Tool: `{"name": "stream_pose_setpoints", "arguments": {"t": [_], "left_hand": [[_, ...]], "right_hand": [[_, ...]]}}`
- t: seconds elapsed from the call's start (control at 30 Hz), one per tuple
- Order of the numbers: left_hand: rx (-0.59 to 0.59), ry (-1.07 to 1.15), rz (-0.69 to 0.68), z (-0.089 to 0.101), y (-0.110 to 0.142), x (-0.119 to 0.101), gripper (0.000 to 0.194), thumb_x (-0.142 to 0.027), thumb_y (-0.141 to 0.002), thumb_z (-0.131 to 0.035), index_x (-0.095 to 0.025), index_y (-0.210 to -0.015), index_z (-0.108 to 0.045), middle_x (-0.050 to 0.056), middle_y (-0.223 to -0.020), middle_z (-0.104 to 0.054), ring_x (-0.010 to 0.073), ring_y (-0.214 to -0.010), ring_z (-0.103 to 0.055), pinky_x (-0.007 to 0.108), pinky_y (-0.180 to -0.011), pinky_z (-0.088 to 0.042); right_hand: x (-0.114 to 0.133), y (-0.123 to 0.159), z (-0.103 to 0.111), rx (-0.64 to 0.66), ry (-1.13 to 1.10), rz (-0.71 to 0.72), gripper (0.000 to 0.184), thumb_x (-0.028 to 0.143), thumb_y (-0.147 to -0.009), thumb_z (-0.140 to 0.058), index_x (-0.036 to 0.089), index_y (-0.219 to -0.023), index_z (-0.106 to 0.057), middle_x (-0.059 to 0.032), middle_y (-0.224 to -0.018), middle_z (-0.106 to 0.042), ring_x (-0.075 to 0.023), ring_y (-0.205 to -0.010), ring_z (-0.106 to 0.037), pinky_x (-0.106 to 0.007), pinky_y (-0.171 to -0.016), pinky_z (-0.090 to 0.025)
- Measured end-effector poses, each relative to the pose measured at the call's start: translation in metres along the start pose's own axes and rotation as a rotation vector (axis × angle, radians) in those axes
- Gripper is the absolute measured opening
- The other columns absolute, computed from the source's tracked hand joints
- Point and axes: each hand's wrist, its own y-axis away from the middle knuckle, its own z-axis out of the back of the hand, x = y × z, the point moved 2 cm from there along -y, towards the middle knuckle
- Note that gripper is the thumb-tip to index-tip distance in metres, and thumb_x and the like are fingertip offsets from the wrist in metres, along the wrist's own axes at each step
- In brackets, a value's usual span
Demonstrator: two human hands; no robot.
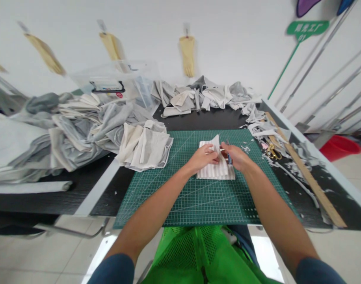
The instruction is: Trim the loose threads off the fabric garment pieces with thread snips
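Note:
A small white striped fabric piece [214, 169] lies on the green cutting mat [198, 197]. My left hand [202, 157] presses and pinches the cloth's upper part, fingers closed on it. My right hand [236, 156] is closed round a small blue-handled tool [228, 154], which looks like snips, its tip at the fabric's raised edge beside my left fingers.
Heaps of grey and cream fabric [80, 126] cover the left of the table, with folded pieces [145, 146] by the mat. More scraps [204, 96] lie at the back. A clear plastic bin [115, 83], a wooden ruler [304, 169] and gold scissors [272, 152] are nearby.

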Motion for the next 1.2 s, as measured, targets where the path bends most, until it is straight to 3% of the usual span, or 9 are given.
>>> {"name": "stream_pose_setpoints", "arguments": {"t": [0.1,0.2,0.3,0.43,0.53,0.7,0.87,1.03,1.2], "left_hand": [[0.022,-0.006,0.005,0.009,-0.002,0.000,0.030,-0.019,-0.084,-0.074,-0.009,-0.111,-0.067,0.016,-0.106,-0.072,0.0211,-0.091,-0.075,0.040,-0.088,-0.062],[-0.185,-0.255,-0.003,0.034,-0.006,-0.001,0.017,-0.017,-0.085,-0.067,-0.012,-0.101,-0.069,0.012,-0.094,-0.074,0.0197,-0.083,-0.073,0.035,-0.078,-0.061],[-0.341,-0.674,0.056,0.056,-0.008,-0.001,0.013,-0.019,-0.082,-0.066,-0.015,-0.093,-0.071,0.009,-0.085,-0.075,0.0214,-0.081,-0.071,0.033,-0.075,-0.057],[-0.267,-1.063,0.120,0.058,-0.005,0.000,0.017,-0.035,-0.082,-0.069,-0.018,-0.082,-0.072,0.010,-0.091,-0.077,0.0256,-0.091,-0.072,0.035,-0.083,-0.054],[-0.238,-1.217,0.168,0.046,-0.001,0.002,0.030,-0.046,-0.080,-0.071,-0.019,-0.093,-0.073,0.011,-0.103,-0.078,0.0274,-0.097,-0.073,0.035,-0.084,-0.054],[-0.302,-1.333,0.214,0.030,0.000,0.007,0.055,-0.059,-0.082,-0.065,-0.017,-0.118,-0.067,0.017,-0.123,-0.072,0.0330,-0.112,-0.070,0.040,-0.089,-0.055],[-0.314,-1.389,0.182,0.024,0.000,0.012,0.051,-0.054,-0.087,-0.059,-0.014,-0.117,-0.068,0.020,-0.122,-0.071,0.0360,-0.114,-0.070,0.043,-0.091,-0.056],[-0.239,-1.387,0.113,0.008,0.003,0.013,0.032,-0.035,-0.094,-0.050,-0.014,-0.108,-0.070,0.020,-0.118,-0.073,0.0318,-0.115,-0.070,0.039,-0.094,-0.055],[-0.328,-1.161,0.108,0.010,0.006,0.001,0.031,-0.022,-0.098,-0.040,-0.009,-0.124,-0.053,0.023,-0.111,-0.073,0.0332,-0.108,-0.073,0.041,-0.090,-0.054]], "right_hand": [[-0.003,-0.003,0.000,-0.134,0.409,0.131,0.037,0.045,-0.102,-0.049,0.015,-0.100,-0.071,-0.0134,-0.105,-0.077,-0.0232,-0.094,-0.070,-0.029,-0.079,-0.054],[-0.006,-0.007,-0.001,-0.204,0.594,0.157,0.027,0.031,-0.096,-0.056,0.012,-0.108,-0.072,-0.0155,-0.116,-0.075,-0.0244,-0.104,-0.070,-0.029,-0.088,-0.052],[-0.008,-0.008,-0.001,-0.224,0.584,0.155,0.035,0.021,-0.093,-0.054,0.011,-0.122,-0.069,-0.0160,-0.122,-0.074,-0.0241,-0.112,-0.069,-0.027,-0.092,-0.052],[-0.007,-0.008,0.004,-0.217,0.592,0.136,0.042,0.020,-0.095,-0.044,0.010,-0.128,-0.067,-0.0130,-0.114,-0.078,-0.0221,-0.104,-0.073,-0.025,-0.086,-0.055],[-0.006,-0.007,0.010,-0.249,0.662,0.106,0.041,0.019,-0.095,-0.045,0.008,-0.127,-0.068,-0.0160,-0.117,-0.076,-0.0246,-0.108,-0.073,-0.028,-0.091,-0.054],[-0.006,-0.008,0.017,-0.361,0.813,0.077,0.045,0.018,-0.095,-0.053,0.003,-0.135,-0.060,-0.0293,-0.130,-0.067,-0.0373,-0.131,-0.062,-0.043,-0.111,-0.043],[-0.011,-0.005,0.017,-0.416,1.076,0.017,0.039,0.028,-0.101,-0.047,0.008,-0.130,-0.062,-0.0298,-0.128,-0.064,-0.0423,-0.127,-0.063,-0.054,-0.106,-0.048],[-0.015,-0.007,0.021,-0.442,1.168,-0.036,0.042,0.032,-0.099,-0.052,0.005,-0.130,-0.059,-0.0329,-0.129,-0.062,-0.0427,-0.122,-0.066,-0.052,-0.100,-0.052],[-0.015,-0.014,0.010,-0.385,1.124,-0.005,0.039,0.031,-0.096,-0.056,0.004,-0.125,-0.058,-0.0286,-0.114,-0.071,-0.0373,-0.113,-0.071,-0.044,-0.096,-0.052]]}}
